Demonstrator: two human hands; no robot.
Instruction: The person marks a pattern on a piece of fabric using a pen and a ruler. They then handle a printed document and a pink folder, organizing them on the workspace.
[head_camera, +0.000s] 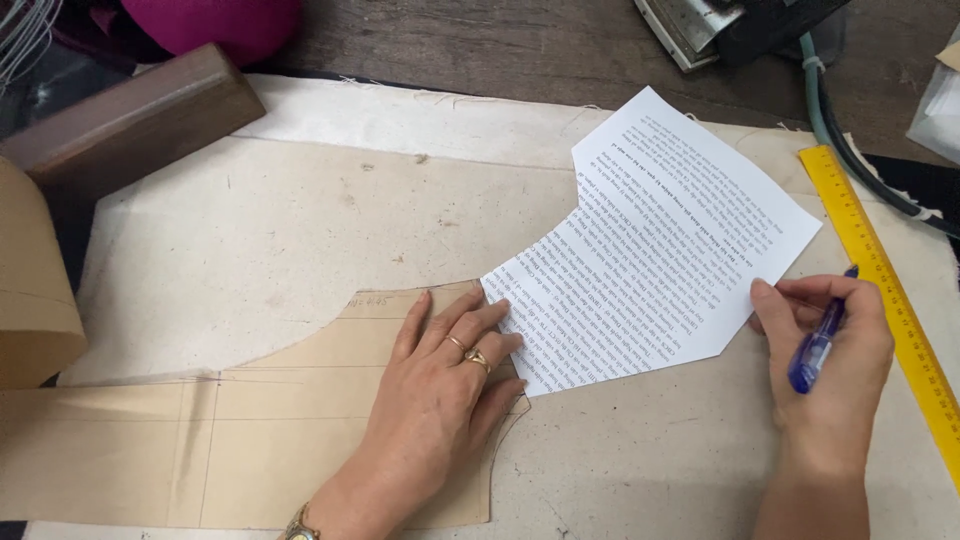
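1. Paper: a white printed sheet, cut to an angular outline, lies on the cream cloth and overlaps the tan pattern piece.
2. Left of the sheet, the left hand presses flat with fingers spread, apparently pinning both.
3. At the sheet's right edge, the right hand grips a blue pen, thumb steadying the sheet.
4. Right of the sheet lies a yellow ruler.

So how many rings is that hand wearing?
2, side by side on the left hand: one gold ring and another gold ring. The right hand shows none, though its fingers are partly hidden.

Bare forearms, gold rings on left hand, wristwatch
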